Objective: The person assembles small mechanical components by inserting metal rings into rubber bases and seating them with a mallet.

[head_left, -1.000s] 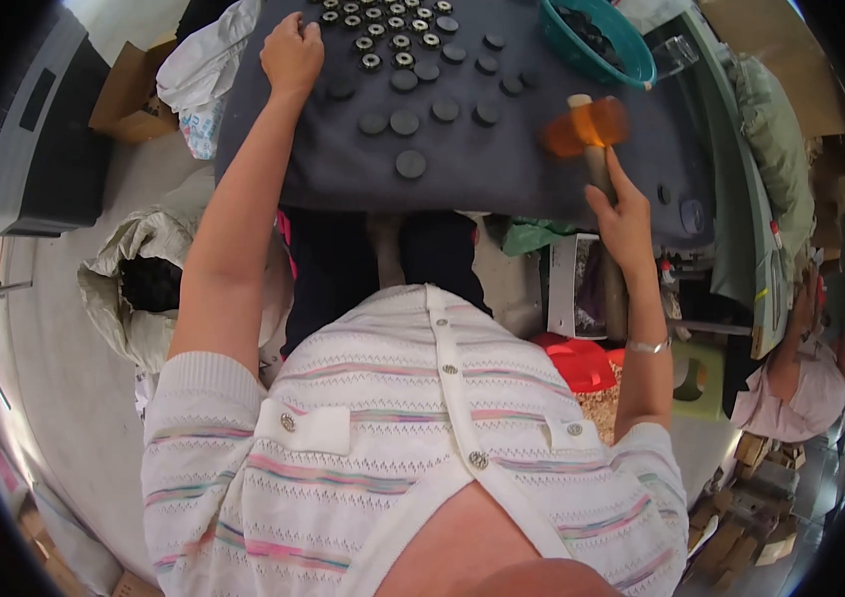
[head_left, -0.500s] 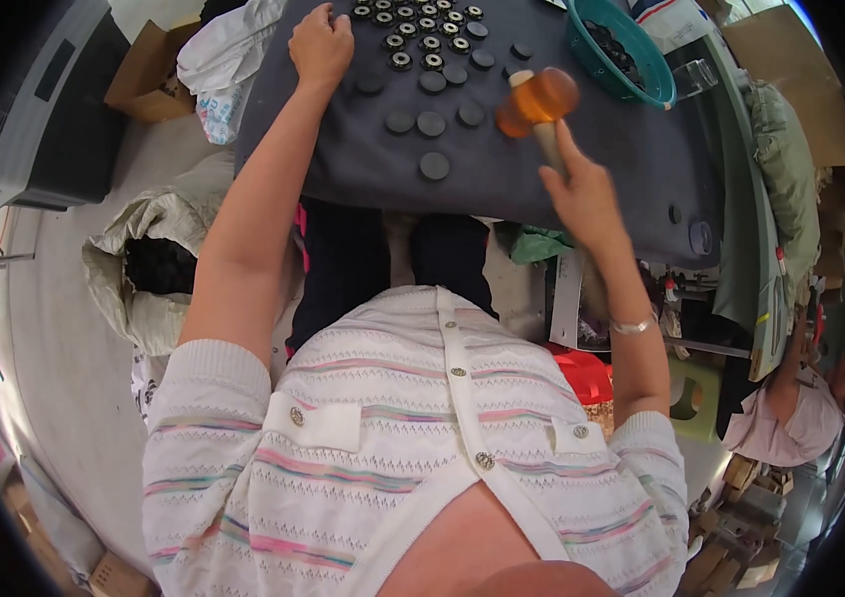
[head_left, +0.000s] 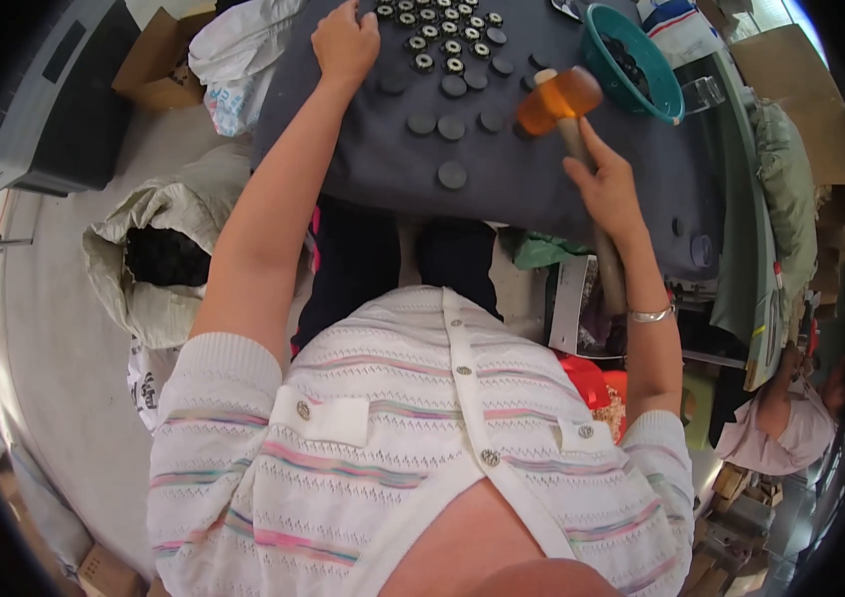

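Observation:
My right hand (head_left: 607, 189) is wrapped round the wooden handle of a mallet (head_left: 560, 99) with a see-through orange head. The mallet's head is above the right part of the dark cloth-covered table (head_left: 562, 189), and the handle's lower end runs down beside my forearm. At the far left of the table, my left hand (head_left: 346, 48) has its fingers curled. Their tips lie at the picture's upper edge, and anything in them is hidden. To its right stands a group of black round pieces with metal ring centres (head_left: 450, 47). Several plain black discs (head_left: 452, 175) lie nearer to me.
A teal basket (head_left: 676, 104) of black pieces stands at the back right beside a clear jar (head_left: 703, 95). On the floor to the left are an open sack (head_left: 124, 289) of dark pieces and a cardboard box (head_left: 159, 65). Another person (head_left: 781, 423) is at the far right.
The whole view has shifted slightly, so the table appears further right. The mallet, blurred before, is now sharper, and its handle's lower end shows below my right hand. My left hand stays beside the pieces.

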Available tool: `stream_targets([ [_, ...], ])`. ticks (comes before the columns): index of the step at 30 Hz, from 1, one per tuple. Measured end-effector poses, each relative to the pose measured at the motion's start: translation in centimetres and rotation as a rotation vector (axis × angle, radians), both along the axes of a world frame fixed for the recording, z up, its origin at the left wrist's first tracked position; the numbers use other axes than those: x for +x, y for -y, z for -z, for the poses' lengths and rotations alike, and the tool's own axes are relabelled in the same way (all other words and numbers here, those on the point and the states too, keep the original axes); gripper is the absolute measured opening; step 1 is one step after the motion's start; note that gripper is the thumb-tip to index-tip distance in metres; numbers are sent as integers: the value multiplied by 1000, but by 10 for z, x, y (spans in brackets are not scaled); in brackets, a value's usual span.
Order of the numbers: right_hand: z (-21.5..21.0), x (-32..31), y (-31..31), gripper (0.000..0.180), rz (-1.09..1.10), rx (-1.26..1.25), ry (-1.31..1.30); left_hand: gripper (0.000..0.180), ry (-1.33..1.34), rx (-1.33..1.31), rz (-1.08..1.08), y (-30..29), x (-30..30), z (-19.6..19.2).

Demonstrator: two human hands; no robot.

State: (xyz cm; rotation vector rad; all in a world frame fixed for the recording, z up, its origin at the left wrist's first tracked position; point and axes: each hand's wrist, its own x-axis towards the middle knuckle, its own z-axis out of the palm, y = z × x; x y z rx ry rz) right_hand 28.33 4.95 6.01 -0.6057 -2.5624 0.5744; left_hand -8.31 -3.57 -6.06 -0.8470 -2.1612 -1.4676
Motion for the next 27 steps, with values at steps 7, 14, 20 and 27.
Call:
stream_targets([
  [7, -38, -1, 39, 59, 67, -35, -113, 36, -32, 20, -40, 6, -3, -2],
  [14, 1, -29, 32, 61, 38, 12, 207, 37, 53, -11, -21, 7, 10, -12],
  [20, -21, -43, 27, 61, -26, 89, -50, 38, 38, 16, -30, 14, 13, -14],
  [27, 5, -73, 9, 59, 34, 180, 172, 36, 59, 31, 5, 14, 15, -7],
])
